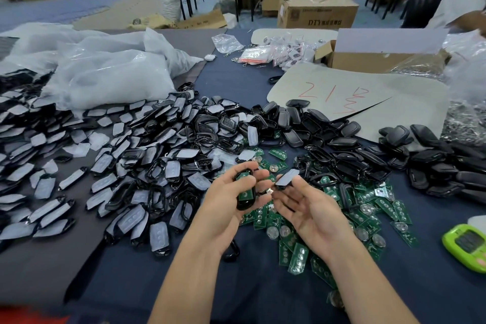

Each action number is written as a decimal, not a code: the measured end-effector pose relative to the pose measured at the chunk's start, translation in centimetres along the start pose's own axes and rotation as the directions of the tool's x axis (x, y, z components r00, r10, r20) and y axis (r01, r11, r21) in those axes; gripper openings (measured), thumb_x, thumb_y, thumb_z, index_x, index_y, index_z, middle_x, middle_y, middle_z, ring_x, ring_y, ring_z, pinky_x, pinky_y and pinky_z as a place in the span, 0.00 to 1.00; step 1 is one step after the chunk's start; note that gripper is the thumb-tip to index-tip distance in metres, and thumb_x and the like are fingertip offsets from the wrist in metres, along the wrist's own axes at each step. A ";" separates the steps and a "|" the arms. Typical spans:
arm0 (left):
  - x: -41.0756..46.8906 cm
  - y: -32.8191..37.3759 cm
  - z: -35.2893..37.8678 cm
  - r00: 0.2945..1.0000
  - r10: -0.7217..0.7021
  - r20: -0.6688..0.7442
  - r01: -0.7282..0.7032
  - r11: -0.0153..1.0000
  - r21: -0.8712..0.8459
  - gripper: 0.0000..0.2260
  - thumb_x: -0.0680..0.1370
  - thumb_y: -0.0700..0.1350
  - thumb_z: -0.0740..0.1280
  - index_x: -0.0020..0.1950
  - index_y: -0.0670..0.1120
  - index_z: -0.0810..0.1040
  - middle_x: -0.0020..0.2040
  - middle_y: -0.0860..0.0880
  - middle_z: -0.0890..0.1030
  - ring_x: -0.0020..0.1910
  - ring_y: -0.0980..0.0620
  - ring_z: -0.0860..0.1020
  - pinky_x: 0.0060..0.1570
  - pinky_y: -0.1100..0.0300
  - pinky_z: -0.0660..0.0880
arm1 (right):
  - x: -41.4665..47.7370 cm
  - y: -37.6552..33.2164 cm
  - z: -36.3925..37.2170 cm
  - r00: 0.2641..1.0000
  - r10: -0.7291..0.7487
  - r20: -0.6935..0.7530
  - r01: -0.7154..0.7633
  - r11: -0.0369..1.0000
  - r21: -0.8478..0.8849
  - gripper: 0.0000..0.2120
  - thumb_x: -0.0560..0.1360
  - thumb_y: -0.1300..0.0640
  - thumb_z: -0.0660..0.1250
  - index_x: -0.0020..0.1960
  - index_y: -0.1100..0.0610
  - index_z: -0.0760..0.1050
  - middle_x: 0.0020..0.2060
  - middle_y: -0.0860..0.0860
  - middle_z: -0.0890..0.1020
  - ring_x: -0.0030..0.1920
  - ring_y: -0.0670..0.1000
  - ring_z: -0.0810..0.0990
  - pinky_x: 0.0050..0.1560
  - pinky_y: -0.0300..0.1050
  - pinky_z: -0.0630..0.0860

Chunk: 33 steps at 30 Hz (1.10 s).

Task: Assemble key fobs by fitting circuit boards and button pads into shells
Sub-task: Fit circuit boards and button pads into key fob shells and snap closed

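My left hand (231,197) grips a black key fob shell (245,193) with a green circuit board seated inside it. My right hand (302,205), palm up, pinches a front shell with a grey button pad (286,179) between thumb and fingertips, just right of the other shell. The two parts are close but apart. Loose green circuit boards (368,202) lie on the table under and right of my hands. A large heap of black front shells with grey pads (157,150) spreads to the left. Black back shells (342,139) are piled at the centre and right.
White plastic bags (110,73) lie at the back left. A marked grey sheet (355,92) and an open cardboard box (368,58) sit at the back right. A green timer (465,246) lies at the right edge. Another person's arm (468,21) shows at the far right.
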<state>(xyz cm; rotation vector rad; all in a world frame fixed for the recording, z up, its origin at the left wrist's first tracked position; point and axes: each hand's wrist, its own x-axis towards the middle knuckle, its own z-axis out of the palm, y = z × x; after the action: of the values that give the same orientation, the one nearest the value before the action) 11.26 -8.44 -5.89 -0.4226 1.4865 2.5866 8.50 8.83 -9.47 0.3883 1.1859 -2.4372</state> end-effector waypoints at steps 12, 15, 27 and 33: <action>0.0 -0.6 -0.3 0.999 0.011 -0.042 -0.008 0.998 0.060 0.14 0.83 0.30 0.60 0.57 0.40 0.85 0.46 0.44 0.86 0.39 0.52 0.83 0.37 0.63 0.79 | 0.3 0.1 -0.5 0.998 -0.012 0.062 0.011 1.000 0.014 0.10 0.70 0.53 0.73 0.44 0.59 0.88 0.42 0.58 0.86 0.43 0.55 0.87 0.45 0.48 0.85; 0.3 -0.7 0.0 0.999 0.018 -0.040 -0.015 0.998 0.066 0.16 0.83 0.30 0.60 0.53 0.42 0.87 0.45 0.43 0.86 0.39 0.52 0.84 0.37 0.62 0.80 | 0.4 0.2 -0.4 0.999 -0.023 0.044 0.022 1.000 0.009 0.09 0.69 0.53 0.74 0.42 0.58 0.88 0.39 0.56 0.86 0.42 0.55 0.87 0.44 0.47 0.84; -0.8 -0.6 -1.2 0.997 0.019 0.078 -0.019 1.000 0.002 0.25 0.72 0.21 0.63 0.66 0.39 0.79 0.54 0.44 0.85 0.47 0.52 0.83 0.51 0.59 0.82 | 0.2 0.1 -0.4 0.999 -0.011 0.045 0.010 1.000 0.014 0.08 0.70 0.53 0.73 0.38 0.57 0.88 0.39 0.57 0.86 0.42 0.55 0.87 0.43 0.46 0.84; -1.0 -0.3 -1.6 0.995 0.043 0.086 -0.038 0.998 -0.058 0.27 0.69 0.20 0.61 0.65 0.37 0.78 0.56 0.42 0.85 0.52 0.48 0.85 0.53 0.58 0.82 | 0.3 0.1 -0.5 0.999 0.004 0.045 -0.004 1.000 0.011 0.10 0.70 0.54 0.73 0.42 0.60 0.87 0.41 0.59 0.86 0.43 0.56 0.87 0.43 0.48 0.84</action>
<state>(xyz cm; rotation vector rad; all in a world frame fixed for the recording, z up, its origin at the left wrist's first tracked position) 12.62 -9.66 -6.62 -0.2849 1.4109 2.6469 8.36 9.11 -9.95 0.3365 1.1520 -2.4372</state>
